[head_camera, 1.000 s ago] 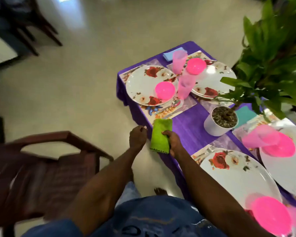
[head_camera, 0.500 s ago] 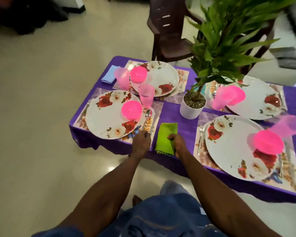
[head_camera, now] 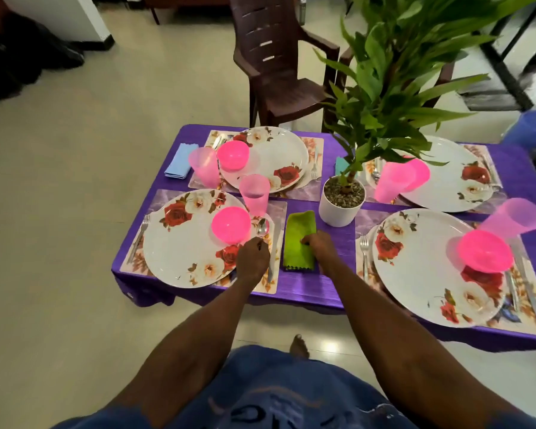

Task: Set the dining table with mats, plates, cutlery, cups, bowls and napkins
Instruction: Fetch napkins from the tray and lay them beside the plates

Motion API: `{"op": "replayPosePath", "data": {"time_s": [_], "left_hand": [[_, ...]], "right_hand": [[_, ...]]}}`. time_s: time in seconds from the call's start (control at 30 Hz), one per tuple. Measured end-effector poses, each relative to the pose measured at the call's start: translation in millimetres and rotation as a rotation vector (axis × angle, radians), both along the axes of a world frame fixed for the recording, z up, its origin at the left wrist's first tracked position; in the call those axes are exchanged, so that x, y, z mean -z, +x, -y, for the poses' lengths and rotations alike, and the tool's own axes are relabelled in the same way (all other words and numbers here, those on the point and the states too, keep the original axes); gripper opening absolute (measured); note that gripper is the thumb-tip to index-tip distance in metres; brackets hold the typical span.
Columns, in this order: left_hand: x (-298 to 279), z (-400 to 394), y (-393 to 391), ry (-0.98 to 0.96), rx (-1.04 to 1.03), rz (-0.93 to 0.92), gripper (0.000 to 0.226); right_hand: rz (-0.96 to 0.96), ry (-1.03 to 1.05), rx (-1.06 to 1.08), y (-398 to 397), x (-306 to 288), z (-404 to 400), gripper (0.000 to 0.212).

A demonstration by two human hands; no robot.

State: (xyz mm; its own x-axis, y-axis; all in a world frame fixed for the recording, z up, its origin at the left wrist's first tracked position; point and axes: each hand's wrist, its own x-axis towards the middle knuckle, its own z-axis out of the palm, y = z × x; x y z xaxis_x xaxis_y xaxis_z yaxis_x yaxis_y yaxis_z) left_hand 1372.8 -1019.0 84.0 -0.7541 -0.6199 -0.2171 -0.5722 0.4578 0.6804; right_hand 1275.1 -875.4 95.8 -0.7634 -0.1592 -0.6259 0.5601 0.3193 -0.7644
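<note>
A folded green napkin (head_camera: 298,239) lies on the purple tablecloth (head_camera: 322,274) between the two near place settings. My right hand (head_camera: 319,245) rests on its right edge, fingers pressing it down. My left hand (head_camera: 252,260) is closed around the handle of a spoon (head_camera: 262,228) lying on the near-left mat (head_camera: 277,243), beside a knife. That mat carries a floral plate (head_camera: 186,239), a pink bowl (head_camera: 231,225) and a pink cup (head_camera: 255,193).
Three more settings with floral plates, pink bowls and pink cups fill the table. A blue napkin (head_camera: 180,161) lies far left. A white potted plant (head_camera: 342,202) stands mid-table, its leaves overhanging. A brown plastic chair (head_camera: 276,66) stands behind the table.
My view swung round so the table now lies straight ahead. My left hand moved from the table edge onto the spoon. My right hand stayed on the green napkin.
</note>
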Motion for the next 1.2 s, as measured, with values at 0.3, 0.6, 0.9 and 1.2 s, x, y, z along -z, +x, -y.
{"op": "replayPosePath", "data": {"time_s": [0.3,0.6,0.9,1.2], "left_hand": [[-4,19,-18,-0.012,0.168,0.007,0.029],[3,24,-24,0.042,0.292,0.034,0.029],[-6,24,-21,0.045,0.349,0.009,0.028],[-3,14,-14,-0.025,0.421,-0.046,0.026]], "right_hand": [[-0.126,0.202,-0.125,-18,12,13,0.048],[-0.417,0.432,-0.098,2,29,11,0.072],[-0.595,0.675,-0.226,19,20,13,0.072],[-0.573,0.779,-0.266,49,14,5,0.058]]}}
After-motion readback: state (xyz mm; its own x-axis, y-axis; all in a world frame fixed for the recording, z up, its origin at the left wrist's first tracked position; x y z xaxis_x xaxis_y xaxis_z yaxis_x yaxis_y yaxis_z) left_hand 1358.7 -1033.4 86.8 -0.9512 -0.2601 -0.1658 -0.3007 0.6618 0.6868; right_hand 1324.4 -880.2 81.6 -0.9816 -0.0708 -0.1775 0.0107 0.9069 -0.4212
